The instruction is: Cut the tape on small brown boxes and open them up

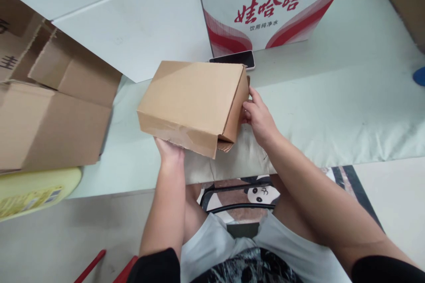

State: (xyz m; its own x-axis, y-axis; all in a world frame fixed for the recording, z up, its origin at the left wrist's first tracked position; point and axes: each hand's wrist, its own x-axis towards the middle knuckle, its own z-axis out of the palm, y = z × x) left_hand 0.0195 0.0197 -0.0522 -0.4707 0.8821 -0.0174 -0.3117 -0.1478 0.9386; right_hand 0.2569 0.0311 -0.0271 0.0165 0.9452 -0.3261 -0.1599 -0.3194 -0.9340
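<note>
Forearms rise from the lap to a small cardboard box (194,97), held tilted above the pale cloth (332,110). The left hand (169,148) props its underside with fingers hidden, so its closure is unclear. The right hand (259,117) pinches the box's end flap, seemingly between thumb and fingers. 1 phone (232,59) lies behind.

The small carton (192,101) was plain brown. The large case (265,4) was white with red stripes and red lettering. The bench (348,97) cover was pale green. The phone (234,59) screen was black. The container (33,190) was yellow.
</note>
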